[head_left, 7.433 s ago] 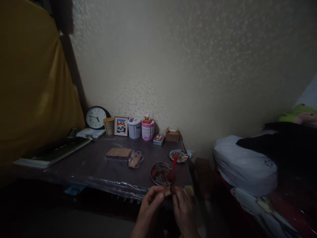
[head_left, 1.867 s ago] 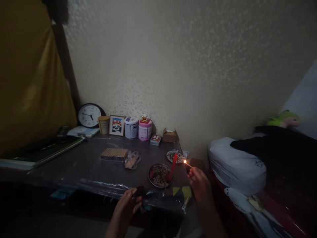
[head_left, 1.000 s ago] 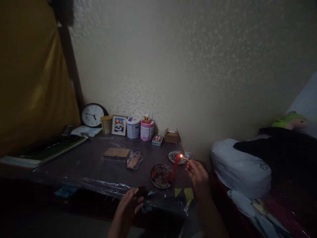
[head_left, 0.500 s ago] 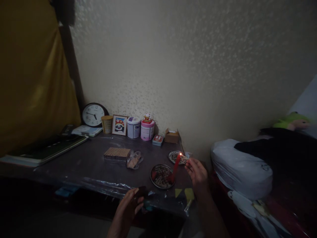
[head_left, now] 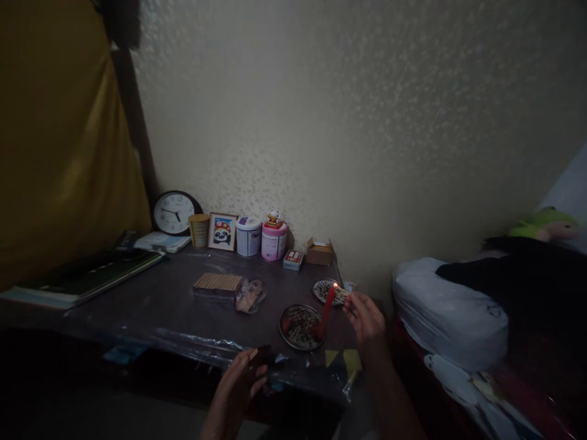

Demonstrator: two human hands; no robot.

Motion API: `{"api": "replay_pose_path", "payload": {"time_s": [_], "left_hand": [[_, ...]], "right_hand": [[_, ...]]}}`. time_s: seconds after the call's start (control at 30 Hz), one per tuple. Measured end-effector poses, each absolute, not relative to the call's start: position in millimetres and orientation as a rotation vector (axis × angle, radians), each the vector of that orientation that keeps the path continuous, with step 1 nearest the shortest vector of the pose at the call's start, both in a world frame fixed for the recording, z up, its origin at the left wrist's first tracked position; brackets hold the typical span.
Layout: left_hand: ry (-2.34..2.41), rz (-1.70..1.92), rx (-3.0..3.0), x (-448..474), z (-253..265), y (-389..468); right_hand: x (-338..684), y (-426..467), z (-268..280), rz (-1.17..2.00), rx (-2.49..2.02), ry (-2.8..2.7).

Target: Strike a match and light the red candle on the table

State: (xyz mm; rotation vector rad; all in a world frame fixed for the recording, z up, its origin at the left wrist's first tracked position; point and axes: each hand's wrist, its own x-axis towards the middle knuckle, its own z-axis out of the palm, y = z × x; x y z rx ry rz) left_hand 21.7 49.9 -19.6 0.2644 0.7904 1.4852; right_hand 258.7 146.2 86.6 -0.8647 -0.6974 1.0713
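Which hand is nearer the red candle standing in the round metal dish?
Right. The right hand is just right of the red candle, level with its lit tip. The left hand is lower left, at the table edge, holding a small dark box.

The candle (head_left: 327, 310) is red, with a small orange flame. It stands in a speckled round dish (head_left: 298, 319). The curtain (head_left: 59, 140) is yellow. The wall (head_left: 367, 122) is cream with pale flecks. One tin (head_left: 274, 241) is pink.

L hand (head_left: 238, 382) low, R hand (head_left: 367, 318) raised
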Motion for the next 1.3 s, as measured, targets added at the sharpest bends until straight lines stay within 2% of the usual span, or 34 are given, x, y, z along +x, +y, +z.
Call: {"api": "replay_pose_path", "payload": {"time_s": [1.3], "left_hand": [[0.748, 1.473, 0.269, 22, -20, 46]], "right_hand": [[283, 146, 66, 1.074, -0.890, -0.720]]}}
